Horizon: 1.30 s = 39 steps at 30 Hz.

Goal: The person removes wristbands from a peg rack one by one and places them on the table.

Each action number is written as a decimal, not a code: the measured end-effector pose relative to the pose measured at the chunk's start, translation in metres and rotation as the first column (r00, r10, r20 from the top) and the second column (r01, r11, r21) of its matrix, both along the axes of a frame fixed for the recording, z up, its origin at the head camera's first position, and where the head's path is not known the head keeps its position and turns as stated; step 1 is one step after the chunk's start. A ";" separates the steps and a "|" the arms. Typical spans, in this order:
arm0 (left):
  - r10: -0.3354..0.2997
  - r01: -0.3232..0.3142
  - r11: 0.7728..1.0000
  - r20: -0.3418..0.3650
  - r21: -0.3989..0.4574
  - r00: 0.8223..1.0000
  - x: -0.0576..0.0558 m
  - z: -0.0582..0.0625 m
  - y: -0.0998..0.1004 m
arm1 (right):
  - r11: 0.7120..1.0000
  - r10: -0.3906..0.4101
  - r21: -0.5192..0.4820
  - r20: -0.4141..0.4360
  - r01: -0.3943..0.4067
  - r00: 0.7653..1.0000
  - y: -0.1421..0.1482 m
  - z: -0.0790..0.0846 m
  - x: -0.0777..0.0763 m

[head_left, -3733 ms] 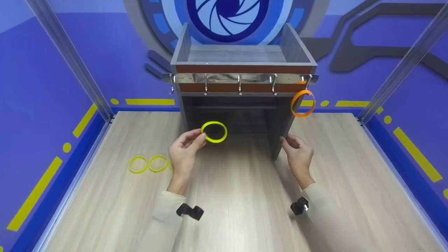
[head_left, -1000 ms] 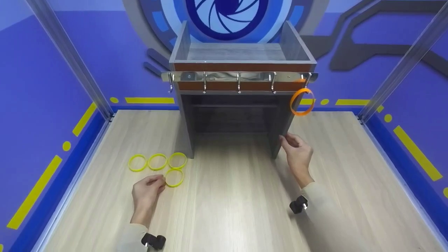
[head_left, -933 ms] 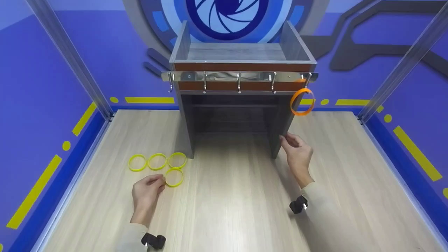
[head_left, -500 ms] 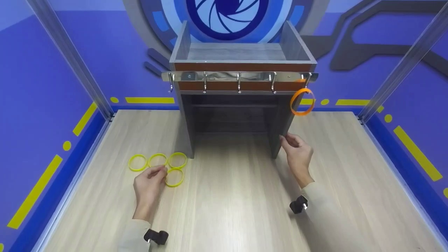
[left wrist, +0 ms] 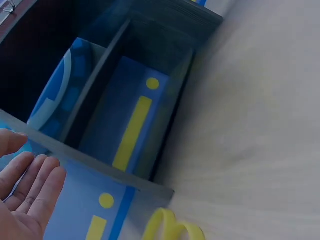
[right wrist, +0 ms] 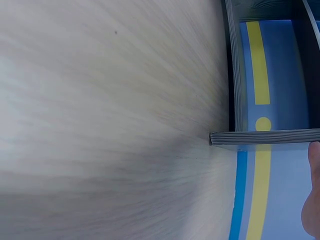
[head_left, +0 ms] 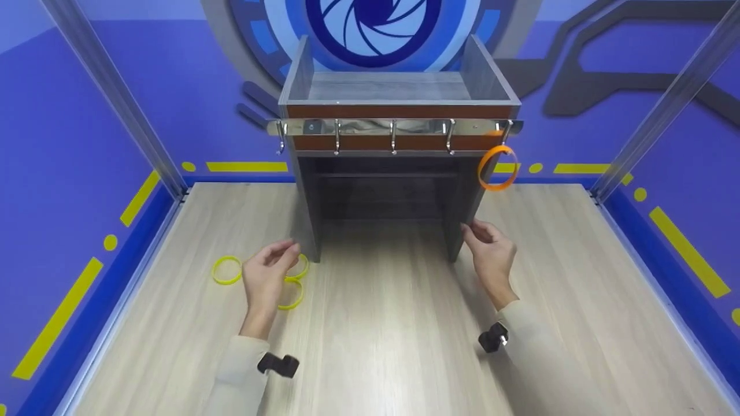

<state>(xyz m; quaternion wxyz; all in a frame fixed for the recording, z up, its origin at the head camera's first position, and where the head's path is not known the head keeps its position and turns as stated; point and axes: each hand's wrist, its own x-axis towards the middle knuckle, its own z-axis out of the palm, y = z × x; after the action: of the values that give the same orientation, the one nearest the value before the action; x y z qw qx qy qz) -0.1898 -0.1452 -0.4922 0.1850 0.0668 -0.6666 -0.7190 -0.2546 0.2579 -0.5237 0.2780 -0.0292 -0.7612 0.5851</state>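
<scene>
Over the tabletop left of the grey shelf unit (head_left: 300, 202), my left hand (head_left: 267, 280) hovers above thin yellow rings with its fingers loosely bent. The left wrist view shows nothing between those fingers (left wrist: 47, 187). One yellow ring (head_left: 226, 270) lies in full sight to its left; two more, an upper ring (head_left: 305, 267) and a lower ring (head_left: 299, 297), are partly covered by the hand. My right hand (head_left: 494, 254) grips the front edge of the unit's right side panel (head_left: 457, 242). In the right wrist view, a fingertip (right wrist: 314, 149) touches that panel.
A metal rail (head_left: 370, 126) with several hooks crosses the unit's front. An orange ring (head_left: 481, 173) hangs from the rightmost hook. Blue printed walls (head_left: 133, 75) and metal posts (head_left: 110, 86) enclose the wooden table (head_left: 381, 335).
Earlier my left hand held a yellow ring; one second ago that ring lay below the row. Since then the hand has lifted off, moving up and right over the rings. My right hand stayed put.
</scene>
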 end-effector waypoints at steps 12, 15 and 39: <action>-0.091 0.093 0.996 -0.120 0.011 0.989 -0.022 0.035 0.042 | 1.000 0.027 0.001 -0.021 -0.027 0.999 0.002 -0.002 0.001; -0.117 0.118 0.993 -0.146 0.004 0.982 -0.026 0.042 0.051 | 1.000 0.029 -0.008 -0.019 -0.029 0.999 0.002 -0.001 0.002; -0.238 0.213 0.970 -0.276 -0.118 0.931 -0.045 0.080 0.115 | 1.000 0.023 -0.005 -0.022 -0.023 0.999 0.001 -0.001 0.001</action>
<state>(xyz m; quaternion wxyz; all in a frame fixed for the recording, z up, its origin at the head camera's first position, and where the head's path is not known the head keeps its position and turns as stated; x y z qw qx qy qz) -0.2350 -0.0297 -0.4126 0.1991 -0.1237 -0.6659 -0.7082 -0.2541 0.2593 -0.5244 0.2795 -0.0148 -0.7569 0.5906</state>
